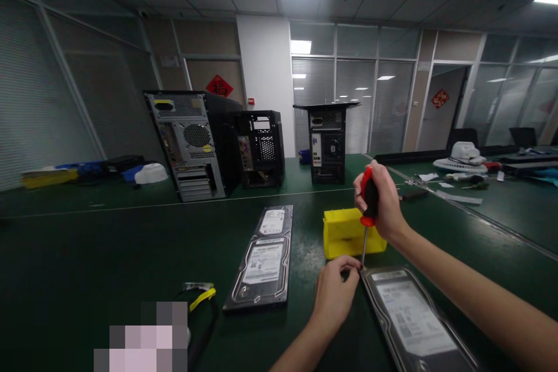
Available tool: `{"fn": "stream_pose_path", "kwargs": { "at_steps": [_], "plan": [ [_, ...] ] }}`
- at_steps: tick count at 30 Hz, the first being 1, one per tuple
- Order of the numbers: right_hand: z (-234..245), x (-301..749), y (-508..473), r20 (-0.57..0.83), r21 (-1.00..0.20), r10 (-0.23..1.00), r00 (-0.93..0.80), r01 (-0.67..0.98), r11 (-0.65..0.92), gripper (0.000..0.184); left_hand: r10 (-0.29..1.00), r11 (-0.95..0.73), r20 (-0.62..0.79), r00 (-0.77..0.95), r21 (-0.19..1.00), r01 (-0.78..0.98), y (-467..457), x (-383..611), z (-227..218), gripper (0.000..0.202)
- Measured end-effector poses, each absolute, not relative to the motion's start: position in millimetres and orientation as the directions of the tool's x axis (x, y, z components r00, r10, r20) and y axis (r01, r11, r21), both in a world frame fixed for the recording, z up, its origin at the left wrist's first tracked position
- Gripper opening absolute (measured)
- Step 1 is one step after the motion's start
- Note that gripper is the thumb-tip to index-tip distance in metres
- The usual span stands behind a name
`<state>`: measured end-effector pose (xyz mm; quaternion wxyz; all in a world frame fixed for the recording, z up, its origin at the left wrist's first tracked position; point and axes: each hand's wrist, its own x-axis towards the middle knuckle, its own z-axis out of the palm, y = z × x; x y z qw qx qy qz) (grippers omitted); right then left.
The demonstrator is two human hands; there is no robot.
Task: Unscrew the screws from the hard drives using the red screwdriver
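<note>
My right hand [380, 200] is wrapped round the red and black handle of a screwdriver [369, 200], which stands nearly upright. Its metal shaft points down to the upper left corner of a hard drive [414, 314] with a white label. At that same corner my left hand [336, 290] has thumb and forefinger pinched together, close beside the screwdriver tip. Whatever lies between those fingertips is too small to make out. Just behind the shaft sits a yellow box [344, 232]. The lower end of the hard drive runs out of view.
Two more hard drives [265, 261] lie end to end left of my hands. A cable with a yellow piece [203, 299] lies farther left. Computer cases [196, 145] stand along the back. Tools and a white device [462, 160] are at the right. A pixelated patch covers the lower left.
</note>
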<state>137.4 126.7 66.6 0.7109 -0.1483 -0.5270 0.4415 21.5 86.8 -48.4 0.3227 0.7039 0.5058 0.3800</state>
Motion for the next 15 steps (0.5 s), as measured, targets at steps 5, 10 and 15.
{"fn": "stream_pose_path", "kwargs": {
  "at_steps": [5,10,15],
  "plan": [
    [67.0,134.1,123.1,0.638,-0.684,0.769,0.041,-0.429,0.59,0.021,0.963,-0.267,0.201,0.182,0.816,0.512,84.3,21.3,-49.2,0.025],
    [68.2,131.9,122.0,0.634,-0.686,0.773,0.024,-0.444,0.577,0.029,0.964,-0.262,0.197,0.179,0.811,0.523,85.1,21.9,-47.0,0.024],
    [67.9,129.0,125.2,0.642,-0.678,0.767,0.021,-0.451,0.58,0.045,0.961,-0.27,0.194,0.195,0.796,0.542,84.5,22.9,-44.2,0.024]
  ]
}}
